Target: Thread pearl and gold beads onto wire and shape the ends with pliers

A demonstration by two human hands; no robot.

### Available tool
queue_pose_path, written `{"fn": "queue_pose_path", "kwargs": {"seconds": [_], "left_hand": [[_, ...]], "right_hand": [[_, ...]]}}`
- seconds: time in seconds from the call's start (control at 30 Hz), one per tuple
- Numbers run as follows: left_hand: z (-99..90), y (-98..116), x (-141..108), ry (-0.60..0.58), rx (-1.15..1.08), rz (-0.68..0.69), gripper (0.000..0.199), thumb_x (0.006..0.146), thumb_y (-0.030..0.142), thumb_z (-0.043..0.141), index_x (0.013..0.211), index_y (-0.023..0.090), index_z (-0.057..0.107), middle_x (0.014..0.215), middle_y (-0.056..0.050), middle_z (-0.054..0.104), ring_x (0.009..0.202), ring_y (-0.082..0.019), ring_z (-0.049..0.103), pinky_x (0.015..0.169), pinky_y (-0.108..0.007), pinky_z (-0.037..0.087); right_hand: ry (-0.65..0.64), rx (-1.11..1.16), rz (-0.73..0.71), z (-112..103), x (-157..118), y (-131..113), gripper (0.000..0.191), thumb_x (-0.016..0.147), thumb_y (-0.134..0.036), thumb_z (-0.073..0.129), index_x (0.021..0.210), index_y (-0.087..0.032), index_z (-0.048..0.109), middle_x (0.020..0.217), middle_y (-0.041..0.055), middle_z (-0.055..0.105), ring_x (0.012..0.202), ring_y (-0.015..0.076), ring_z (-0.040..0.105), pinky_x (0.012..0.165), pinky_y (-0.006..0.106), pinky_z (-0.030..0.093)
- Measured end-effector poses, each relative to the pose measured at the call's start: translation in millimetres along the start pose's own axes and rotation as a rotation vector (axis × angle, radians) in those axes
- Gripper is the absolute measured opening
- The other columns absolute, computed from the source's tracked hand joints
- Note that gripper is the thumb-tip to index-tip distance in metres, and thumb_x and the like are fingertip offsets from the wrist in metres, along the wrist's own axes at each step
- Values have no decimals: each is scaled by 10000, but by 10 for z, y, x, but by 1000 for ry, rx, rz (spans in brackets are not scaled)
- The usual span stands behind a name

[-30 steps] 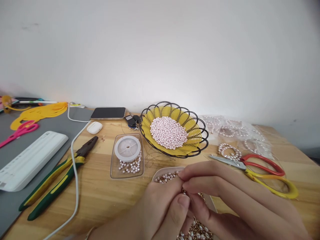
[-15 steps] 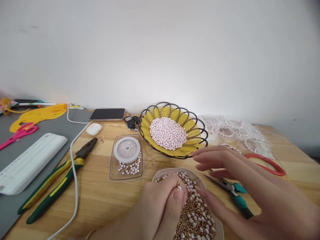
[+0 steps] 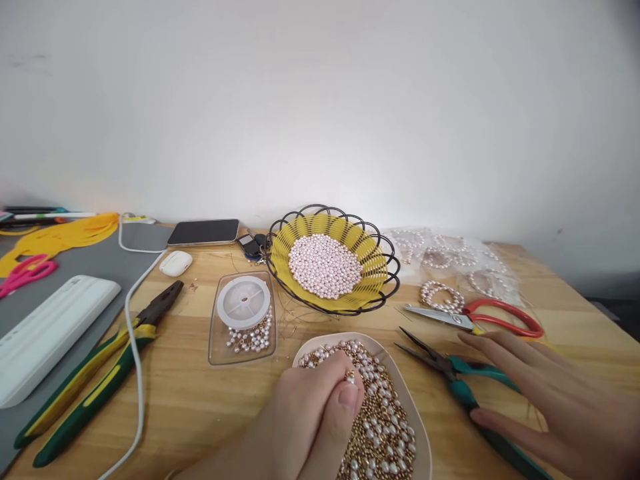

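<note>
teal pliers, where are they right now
In the head view, the teal pliers lie right of centre, between the bead tray and the right hand.

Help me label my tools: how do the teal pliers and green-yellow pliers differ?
The teal pliers have open jaws; the green-yellow pliers look shut. The teal pliers lie by the right hand; the green-yellow pliers lie left, crossed by a white cable. Both have dark, tapering jaws.

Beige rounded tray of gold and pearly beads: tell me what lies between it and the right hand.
In the head view, teal-handled metal pliers, jaws parted, lie on the wooden table between the beige tray and the right hand.
</note>
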State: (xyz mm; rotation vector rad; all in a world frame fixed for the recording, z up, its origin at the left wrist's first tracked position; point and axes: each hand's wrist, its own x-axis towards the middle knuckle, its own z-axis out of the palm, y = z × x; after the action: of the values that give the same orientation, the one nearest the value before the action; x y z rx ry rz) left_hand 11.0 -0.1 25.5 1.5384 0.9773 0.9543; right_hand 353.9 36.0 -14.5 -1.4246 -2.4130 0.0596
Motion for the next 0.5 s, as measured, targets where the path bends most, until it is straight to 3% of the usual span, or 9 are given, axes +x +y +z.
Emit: {"fn": "queue_pose_path", "kwargs": {"seconds": [0.03,0.1,0.17,0.2,0.33,0.4,0.5], "left_hand": [[2,-1,-2,-1,7,-1,428,1102,472,283,778,221,405,623,46,328,534,-130,354,531,-295,267],[8,-3,-3,-3,22,1,429,1101,469,286,771,221,405,615,47,319,527,-131,351,525,-298,254],[12,-2,-1,-12,31,12,435,1098,477,283,766,220,400,611,50,305,519,-130,338,522,-300,244],[12,-2,1,-20,32,20,436,1097,479,283,764,221,395,609,51,302,518,-130,333,524,-301,244],[1,-4,12,-70,32,18,419,1094,467,290,769,222,386,603,54,299,516,-127,338,524,-294,252],[-6,-12,16,-96,32,16,407,1092,452,297,769,222,386,599,56,300,509,-122,339,517,-287,254],[-4,-25,22,-100,46,49,409,1092,443,309,760,221,396,596,54,315,504,-120,352,511,-284,266]], "right_hand": [[-58,-106,-79,36,-77,51,636,813,-391,769,1420,-308,600,1207,227,756,1014,483,752,647,504,657],[-150,-256,-99,112,-203,123,848,837,-487,705,1582,-249,378,1304,258,694,1122,514,697,760,585,656],[-119,-297,-109,159,-250,118,876,832,-546,668,1583,-223,355,1306,240,682,1144,538,669,811,691,616],[-103,-276,-103,158,-231,76,826,834,-544,663,1552,-230,403,1301,216,682,1151,521,666,823,692,611],[-66,56,-13,-33,109,-341,460,913,-434,655,1345,-282,598,1336,123,671,1170,357,695,887,490,645],[-6,298,5,-186,364,-640,246,959,-342,625,1202,-330,662,1166,38,751,1069,264,739,883,383,646],[-74,642,-113,-349,717,-1051,200,946,-199,637,1050,-359,696,971,-48,775,916,160,749,805,240,624]]}}
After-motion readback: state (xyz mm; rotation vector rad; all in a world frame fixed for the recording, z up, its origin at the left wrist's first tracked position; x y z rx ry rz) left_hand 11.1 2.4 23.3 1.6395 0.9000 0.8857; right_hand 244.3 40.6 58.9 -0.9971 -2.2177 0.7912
